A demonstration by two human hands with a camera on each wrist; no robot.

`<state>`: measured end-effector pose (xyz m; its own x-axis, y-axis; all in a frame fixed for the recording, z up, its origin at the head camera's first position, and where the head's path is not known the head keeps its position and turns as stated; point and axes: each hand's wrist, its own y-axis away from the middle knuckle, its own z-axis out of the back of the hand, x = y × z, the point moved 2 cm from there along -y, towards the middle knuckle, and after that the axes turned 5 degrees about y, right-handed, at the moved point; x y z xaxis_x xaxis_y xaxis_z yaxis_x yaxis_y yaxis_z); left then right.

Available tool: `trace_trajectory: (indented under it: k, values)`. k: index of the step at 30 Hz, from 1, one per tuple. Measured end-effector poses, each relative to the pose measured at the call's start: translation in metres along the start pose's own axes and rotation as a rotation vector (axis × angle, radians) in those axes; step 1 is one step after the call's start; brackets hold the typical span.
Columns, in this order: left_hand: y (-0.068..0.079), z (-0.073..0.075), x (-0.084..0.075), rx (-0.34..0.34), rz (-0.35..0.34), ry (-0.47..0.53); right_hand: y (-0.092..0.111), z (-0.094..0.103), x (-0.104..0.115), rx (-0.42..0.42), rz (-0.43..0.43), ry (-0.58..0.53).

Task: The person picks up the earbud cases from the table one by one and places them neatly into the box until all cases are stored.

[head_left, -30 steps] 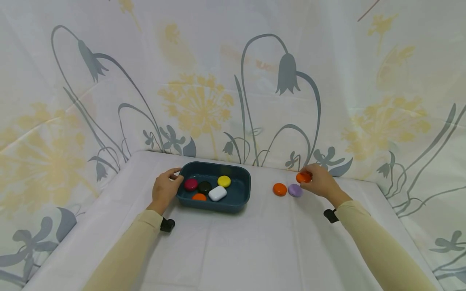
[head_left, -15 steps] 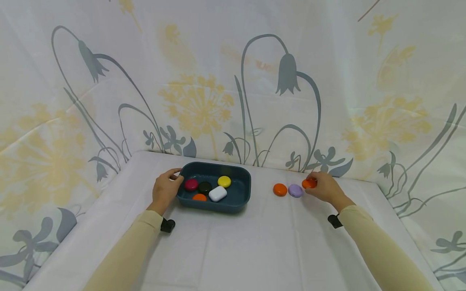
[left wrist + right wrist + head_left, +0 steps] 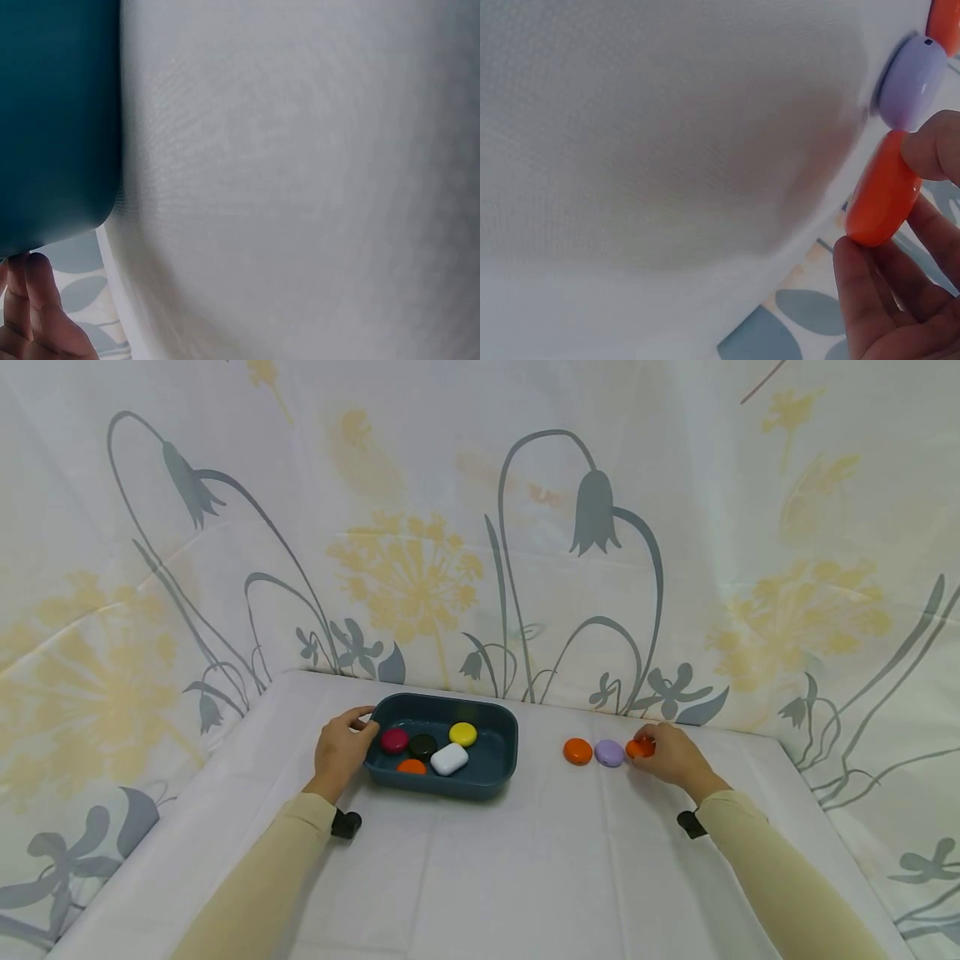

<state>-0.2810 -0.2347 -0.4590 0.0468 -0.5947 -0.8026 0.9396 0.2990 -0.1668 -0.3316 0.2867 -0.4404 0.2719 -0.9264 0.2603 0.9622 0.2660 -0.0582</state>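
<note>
The dark teal baking dish (image 3: 491, 781) sits left of centre in the head view. My left hand (image 3: 341, 752) touches its left end; in the left wrist view, fingertips (image 3: 37, 262) rest against the outer wall, the thumb out of sight there. Inside the dish lie a red, a black, a yellow, an orange and a white smooth piece. With thumb and fingertips, my right hand (image 3: 671, 756) pinches an orange, glossy, rounded disc (image 3: 885, 191) on its edge at the table. Just left of it lies a lilac disc (image 3: 609, 752), then another orange disc (image 3: 577, 751).
A white cloth (image 3: 517, 868) covers the table. Behind it rises a pale curtain (image 3: 420, 485) printed with grey and yellow flowers. Both wrists carry small black cameras, and the sleeves are beige.
My right hand has moved right and toward me with the orange disc, from behind the lilac disc to its right side. The left hand and the dish have stayed put.
</note>
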Motion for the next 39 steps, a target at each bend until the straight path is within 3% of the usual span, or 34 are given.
trace_trajectory:
  k: [19, 29, 39]
  values:
    - [0.0023, 0.0005, -0.0024, 0.01, 0.004, 0.005, 0.005, -0.0058, 0.0004, 0.035, -0.002, -0.004]
    - [0.0005, -0.0005, -0.0001, -0.003, -0.004, 0.007, 0.0073, -0.004, 0.0023, 0.014, 0.027, -0.002]
    - [0.0001, -0.0002, -0.0003, 0.001, 0.003, 0.01, 0.0041, -0.0023, 0.0033, 0.033, -0.005, -0.009]
